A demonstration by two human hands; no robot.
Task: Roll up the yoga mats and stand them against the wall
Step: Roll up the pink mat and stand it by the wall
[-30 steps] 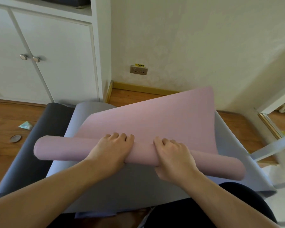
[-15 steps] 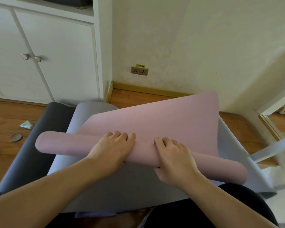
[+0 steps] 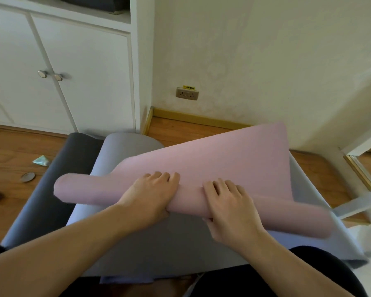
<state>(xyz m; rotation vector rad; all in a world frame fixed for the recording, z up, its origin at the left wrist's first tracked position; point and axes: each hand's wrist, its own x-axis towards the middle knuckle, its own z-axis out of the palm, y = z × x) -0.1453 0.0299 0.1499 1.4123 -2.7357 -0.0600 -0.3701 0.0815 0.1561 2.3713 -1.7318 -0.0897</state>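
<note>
Pink foam yoga mat point(image 3: 212, 163) is lying half-rolled on the grey mat point(image 3: 124, 146) | I am seeing left hand point(image 3: 150, 194) and right hand point(image 3: 231, 202) gripping its roll, fingers curled over.

Pink mat point(image 3: 212, 159) seen plain, unpatterned, roll and flat part alike. Under it, light grey mat point(image 3: 159, 239), plain; lilac tinge noted at near edge. Dark grey mat point(image 3: 49, 189) seen at left, plain. Floor point(image 3: 9, 151) shown in orange-brown wood grain. Cabinet point(image 3: 84, 71) painted white, with silver knobs point(image 3: 50, 75). Wall point(image 3: 255, 61) cream, faint pale pattern visible. Skirting point(image 3: 197, 118) yellowish-gold. Socket plate point(image 3: 187, 94) dull grey-brown, yellow label above. Small teal-green packet point(image 3: 41, 161) noted on floor.
</note>
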